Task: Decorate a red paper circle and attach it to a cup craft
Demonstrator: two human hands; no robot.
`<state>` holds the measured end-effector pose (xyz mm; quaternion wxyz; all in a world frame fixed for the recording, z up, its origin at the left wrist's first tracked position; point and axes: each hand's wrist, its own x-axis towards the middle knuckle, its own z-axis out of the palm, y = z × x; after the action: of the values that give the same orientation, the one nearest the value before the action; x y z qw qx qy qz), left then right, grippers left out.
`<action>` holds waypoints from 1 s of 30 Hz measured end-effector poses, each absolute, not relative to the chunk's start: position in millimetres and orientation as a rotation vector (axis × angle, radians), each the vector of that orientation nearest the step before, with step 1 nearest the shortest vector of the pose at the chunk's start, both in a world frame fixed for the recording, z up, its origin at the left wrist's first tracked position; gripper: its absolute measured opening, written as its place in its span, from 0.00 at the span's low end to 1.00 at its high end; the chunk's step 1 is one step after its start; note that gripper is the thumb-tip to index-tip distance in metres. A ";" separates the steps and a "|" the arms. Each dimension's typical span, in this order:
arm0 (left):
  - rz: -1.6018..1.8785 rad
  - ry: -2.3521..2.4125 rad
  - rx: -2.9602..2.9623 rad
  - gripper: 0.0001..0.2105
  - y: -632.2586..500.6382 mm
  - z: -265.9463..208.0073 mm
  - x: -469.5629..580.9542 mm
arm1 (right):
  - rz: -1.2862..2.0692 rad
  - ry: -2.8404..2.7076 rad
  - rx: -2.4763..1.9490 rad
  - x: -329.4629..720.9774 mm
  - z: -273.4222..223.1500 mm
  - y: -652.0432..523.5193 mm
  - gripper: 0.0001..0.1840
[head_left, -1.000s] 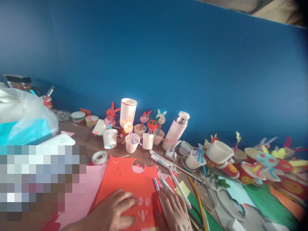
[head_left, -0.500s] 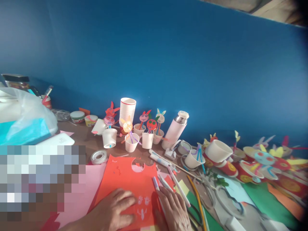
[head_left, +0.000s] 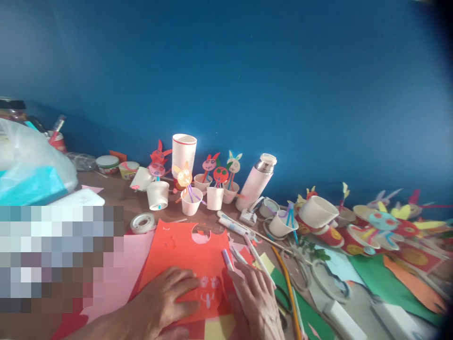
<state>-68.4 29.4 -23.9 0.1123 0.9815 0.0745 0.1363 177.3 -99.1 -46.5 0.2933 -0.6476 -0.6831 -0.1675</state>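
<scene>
My left hand (head_left: 173, 295) rests on a sheet of red paper (head_left: 173, 250), its fingers loosely spread and nothing in them. A pale face with lashed eyes and a mouth is drawn on the red paper beside that hand; a round hole and a notch are cut from the far edge. At the right edge, my right hand (head_left: 258, 297) has a white marker with a purple end (head_left: 227, 261) between thumb and forefinger; its lower part is hidden. Another slim white marker (head_left: 260, 262) and scissors (head_left: 283, 302) lie close to this hand.
Behind stand paper cups with paper animal heads (head_left: 191, 202), a cup stack (head_left: 184, 153) and a pink thermos (head_left: 255, 184). A tape roll (head_left: 142, 223) lies left on the table, beyond pink paper (head_left: 120, 269). More decorated cups (head_left: 318, 215) crowd the right. A blue wall rises behind.
The view has shifted slightly, so the table's things sit a little higher and further left. Both hands stay on the red paper in nearly the same pose.
</scene>
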 end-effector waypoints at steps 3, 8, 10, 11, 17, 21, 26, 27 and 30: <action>0.512 0.135 2.856 0.24 33.0 -22.7 -69.4 | -0.376 -1.803 -1.699 173.5 -39.9 -100.7 0.12; 0.514 0.096 2.846 0.22 36.0 -15.3 -68.7 | -0.336 -1.847 -1.742 165.4 -42.8 -100.9 0.12; 0.520 0.099 2.841 0.21 35.6 -14.7 -68.4 | -0.354 -1.870 -1.749 163.3 -44.9 -100.0 0.11; 0.523 0.103 2.838 0.21 35.3 -15.1 -68.3 | -0.362 -1.881 -1.753 162.4 -45.8 -99.4 0.12; 0.510 0.105 2.837 0.24 35.0 -17.2 -68.7 | -0.325 -1.807 -1.780 156.8 -49.4 -95.8 0.16; 0.473 0.126 2.828 0.21 34.7 -13.7 -68.8 | -0.288 -1.744 -1.724 152.6 -50.6 -92.3 0.14; 0.386 0.191 2.754 0.18 36.1 -33.4 -74.7 | -0.232 -1.696 -1.652 152.9 -51.0 -92.4 0.12; 0.382 0.223 2.697 0.19 36.3 -39.7 -76.0 | -0.195 -1.677 -1.640 153.3 -51.3 -93.5 0.11; 0.453 0.405 2.429 0.20 36.1 -49.2 -77.0 | 0.015 -1.523 -1.642 152.5 -55.2 -97.6 0.11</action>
<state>-77.0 36.1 -49.2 0.3133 0.9213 0.1536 0.1718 152.5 -97.6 -55.2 0.4358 -0.6599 -0.6120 0.0060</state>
